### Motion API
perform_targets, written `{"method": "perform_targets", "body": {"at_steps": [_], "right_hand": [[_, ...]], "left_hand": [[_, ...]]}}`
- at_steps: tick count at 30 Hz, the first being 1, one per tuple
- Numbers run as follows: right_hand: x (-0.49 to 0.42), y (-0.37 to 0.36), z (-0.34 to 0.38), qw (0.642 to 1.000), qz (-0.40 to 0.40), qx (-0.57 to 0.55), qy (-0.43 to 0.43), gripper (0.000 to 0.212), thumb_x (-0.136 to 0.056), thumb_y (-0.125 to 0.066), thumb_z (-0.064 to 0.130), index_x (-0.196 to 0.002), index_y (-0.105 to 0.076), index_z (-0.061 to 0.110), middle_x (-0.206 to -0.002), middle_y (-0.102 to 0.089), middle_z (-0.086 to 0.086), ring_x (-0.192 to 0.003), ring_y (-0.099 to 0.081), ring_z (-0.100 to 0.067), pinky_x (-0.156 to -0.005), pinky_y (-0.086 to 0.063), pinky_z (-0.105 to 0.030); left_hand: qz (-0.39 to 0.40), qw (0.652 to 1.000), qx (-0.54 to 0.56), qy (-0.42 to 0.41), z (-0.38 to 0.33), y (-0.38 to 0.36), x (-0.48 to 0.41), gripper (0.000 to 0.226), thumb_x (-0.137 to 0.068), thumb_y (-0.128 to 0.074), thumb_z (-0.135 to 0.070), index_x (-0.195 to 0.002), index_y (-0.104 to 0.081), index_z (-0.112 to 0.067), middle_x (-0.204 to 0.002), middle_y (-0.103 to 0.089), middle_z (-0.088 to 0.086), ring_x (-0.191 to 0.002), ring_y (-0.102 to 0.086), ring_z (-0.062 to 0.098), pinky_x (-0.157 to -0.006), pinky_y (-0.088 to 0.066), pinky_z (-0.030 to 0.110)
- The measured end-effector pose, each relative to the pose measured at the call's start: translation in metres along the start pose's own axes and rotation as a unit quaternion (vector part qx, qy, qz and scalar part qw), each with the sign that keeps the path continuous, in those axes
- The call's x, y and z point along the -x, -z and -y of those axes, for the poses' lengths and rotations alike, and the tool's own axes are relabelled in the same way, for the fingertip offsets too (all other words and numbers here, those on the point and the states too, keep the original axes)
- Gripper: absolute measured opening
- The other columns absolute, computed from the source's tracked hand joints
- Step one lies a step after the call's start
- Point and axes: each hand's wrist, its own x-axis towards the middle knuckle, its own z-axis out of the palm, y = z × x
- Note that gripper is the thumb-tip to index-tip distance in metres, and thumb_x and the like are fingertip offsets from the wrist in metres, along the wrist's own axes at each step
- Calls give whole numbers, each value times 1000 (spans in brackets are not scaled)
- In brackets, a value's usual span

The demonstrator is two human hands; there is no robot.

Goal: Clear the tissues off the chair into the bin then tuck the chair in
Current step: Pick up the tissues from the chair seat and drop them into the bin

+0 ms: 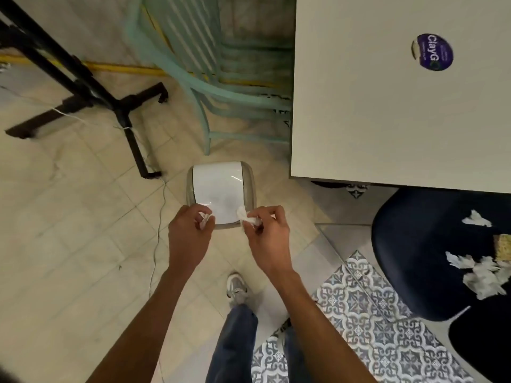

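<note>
Bin (pixel 218 189): glossy white plastic lid, smooth, with highlights. Tissues (pixel 482 275): thin white paper, crumpled and torn. Chair (pixel 409 244): dark navy seat, matt, smooth. Desk (pixel 387 106): off-white, matt, smooth top. Floor (pixel 69 244): beige tiles, slight sheen.

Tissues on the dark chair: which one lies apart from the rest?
The small tissue nearest the table; the others bunch together on the seat beside the yellow sponge.

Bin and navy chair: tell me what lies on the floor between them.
Head view: only bare tiled floor between the bin and the chair; a corner of the table overhangs just beyond.
</note>
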Motion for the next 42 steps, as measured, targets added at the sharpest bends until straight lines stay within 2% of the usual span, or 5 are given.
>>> {"method": "perform_targets", "body": {"at_steps": [8,15,23,32,42], "right_hand": [[-32,-55,-14,997,-35,53,42,16,-97,-77,15,-112,-74,14,-119,-47,-2,-92,-64,-16,-92,-58,-27],[-48,-80,-15,983,-2,166,73,18,-102,-66,19,-118,-68,10,-123,-58,-10,-84,-70,-33,-76,-61,-43],[-66,-102,-7,959,93,260,59,55,-97,-64,-2,-149,-53,12,-143,-58,-14,-115,-69,-38,-94,-61,-45],[-36,-62,-10,986,-8,143,86,28,-105,-58,13,-131,-67,17,-136,-66,-2,-101,-74,-27,-78,-64,-42],[17,74,-94,980,-144,140,11,27,-106,-62,25,-133,-66,23,-136,-68,1,-118,-65,-20,-92,-55,-30]], "left_hand": [[54,997,-45,-22,28,-44,-33,15,-89,-74,-15,-102,-74,-23,-104,-58,0,-80,-64,21,-70,-55,33],[76,989,-118,-37,54,-79,-40,34,-88,-77,-14,-119,-65,-17,-129,-51,7,-101,-67,29,-74,-62,44],[147,981,-126,-19,66,-92,-37,69,-90,-73,-8,-151,-42,-10,-150,-43,14,-134,-53,30,-99,-57,46],[126,984,-117,-38,40,-70,-25,39,-101,-62,-20,-139,-53,-16,-134,-60,8,-116,-64,30,-80,-62,47],[144,975,-135,-106,-87,-96,31,43,-97,-64,-18,-138,-55,-23,-129,-66,6,-112,-65,30,-81,-62,47]]}}
